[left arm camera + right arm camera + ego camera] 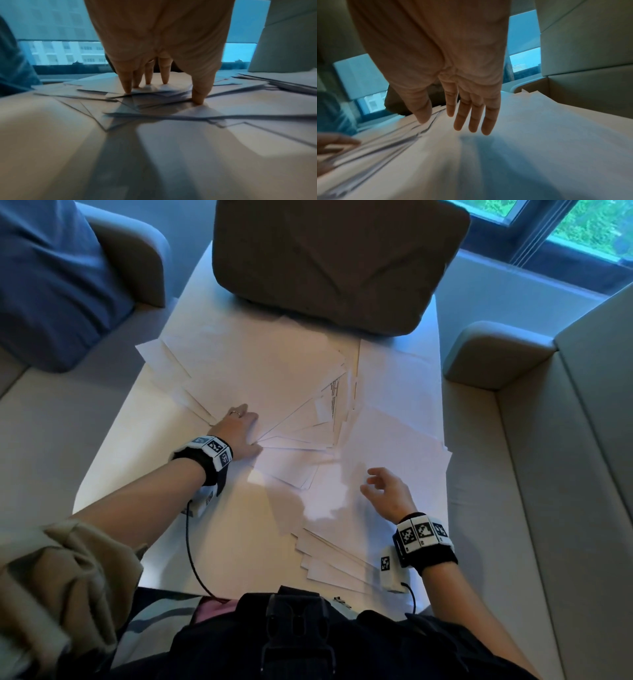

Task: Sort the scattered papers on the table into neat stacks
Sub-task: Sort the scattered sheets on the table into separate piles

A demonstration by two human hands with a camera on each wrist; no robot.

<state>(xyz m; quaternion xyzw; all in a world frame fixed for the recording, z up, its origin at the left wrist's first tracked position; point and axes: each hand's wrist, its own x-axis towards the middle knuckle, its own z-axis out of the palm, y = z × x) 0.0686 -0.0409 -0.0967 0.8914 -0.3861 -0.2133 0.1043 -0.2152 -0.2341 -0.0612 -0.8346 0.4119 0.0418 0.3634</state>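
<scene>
The left hand [239, 433] presses straight fingers [127, 86] on fanned sheets; the right hand [388, 491] hovers relaxed, holding nothing. Scattered papers [274, 378] cover the bench [113, 446]. Best to pin 1 corner, then sweep edges inward gently.

Marker-tagged black wristbands [426, 542], beige sleeve [58, 570]

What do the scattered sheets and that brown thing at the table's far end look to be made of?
Sheets: thin white paper, matte; their edges fan flat and one shows printed lines. Brown cushion: apparently soft woven fabric, matte, judging by its creases and rounded corners. The left hand presses the sheets.
</scene>
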